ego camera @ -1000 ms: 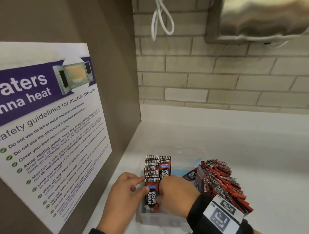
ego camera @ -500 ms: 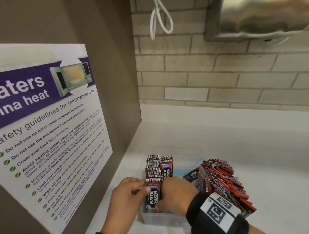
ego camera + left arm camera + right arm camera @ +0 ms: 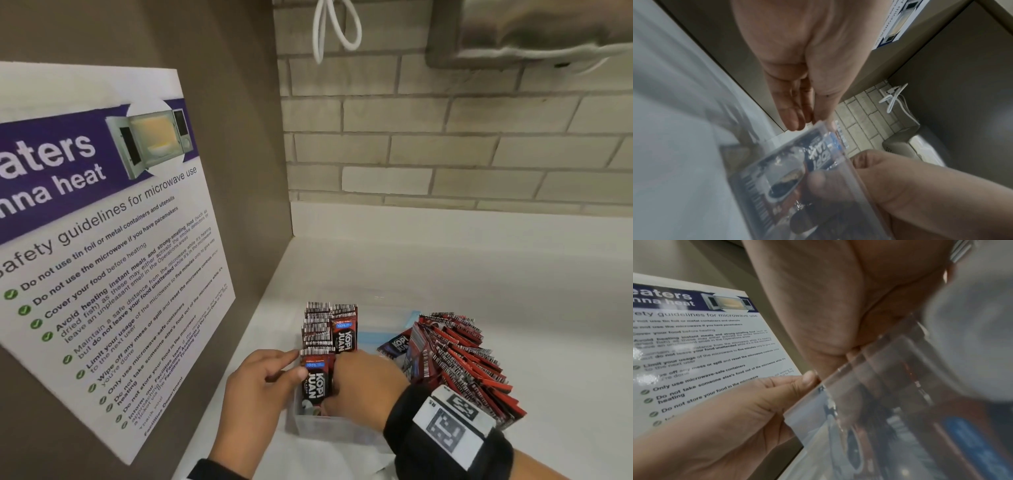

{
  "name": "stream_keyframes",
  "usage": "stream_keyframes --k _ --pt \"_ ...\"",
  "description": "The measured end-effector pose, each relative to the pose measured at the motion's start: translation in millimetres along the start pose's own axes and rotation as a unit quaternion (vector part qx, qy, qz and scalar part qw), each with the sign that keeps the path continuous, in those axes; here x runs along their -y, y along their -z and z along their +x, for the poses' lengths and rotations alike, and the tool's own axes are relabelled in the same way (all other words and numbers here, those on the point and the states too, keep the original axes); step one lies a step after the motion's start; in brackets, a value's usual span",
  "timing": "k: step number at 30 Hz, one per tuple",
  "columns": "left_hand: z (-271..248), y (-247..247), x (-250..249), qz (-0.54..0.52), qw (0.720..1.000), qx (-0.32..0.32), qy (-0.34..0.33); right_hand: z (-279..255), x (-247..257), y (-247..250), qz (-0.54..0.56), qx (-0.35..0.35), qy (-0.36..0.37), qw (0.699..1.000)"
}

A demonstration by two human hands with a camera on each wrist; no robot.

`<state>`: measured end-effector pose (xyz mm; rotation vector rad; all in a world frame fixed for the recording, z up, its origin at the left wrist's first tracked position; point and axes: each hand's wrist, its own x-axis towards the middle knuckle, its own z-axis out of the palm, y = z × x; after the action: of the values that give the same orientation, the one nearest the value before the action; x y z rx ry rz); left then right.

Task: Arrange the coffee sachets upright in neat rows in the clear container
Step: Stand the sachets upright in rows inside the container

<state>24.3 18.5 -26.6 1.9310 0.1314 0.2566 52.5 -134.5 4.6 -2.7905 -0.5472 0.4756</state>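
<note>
White counter (image 3: 445, 291) carries the clear container (image 3: 329, 430) at 6 o'clock. Both hands pinch the front sachet (image 3: 317, 380): left hand (image 3: 260, 387) at 9, right hand (image 3: 363, 387) at 3. Light, thin and slippery by judgement; pinch its side edges.

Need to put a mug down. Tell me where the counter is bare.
Bare: the white counter between the brick wall and the clear container, and right of the loose sachet pile. Crowded: the front corner by the poster, where both hands work.
</note>
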Motion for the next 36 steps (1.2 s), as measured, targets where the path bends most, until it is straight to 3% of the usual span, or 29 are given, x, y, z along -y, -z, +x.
stream_keyframes --k 10,22,36 --pt "-1.7 3.8 0.5 -0.023 0.999 0.006 0.033 -0.3 -7.7 0.1 -0.034 0.018 0.018 0.999" --pt "0.0 -1.6 -19.7 0.125 0.992 0.033 0.009 0.4 -2.9 3.3 0.009 -0.033 0.004 0.999" --pt "4.9 -1.5 -18.3 0.054 0.996 0.061 0.029 -2.1 7.1 7.5 0.011 -0.061 -0.023 0.998"
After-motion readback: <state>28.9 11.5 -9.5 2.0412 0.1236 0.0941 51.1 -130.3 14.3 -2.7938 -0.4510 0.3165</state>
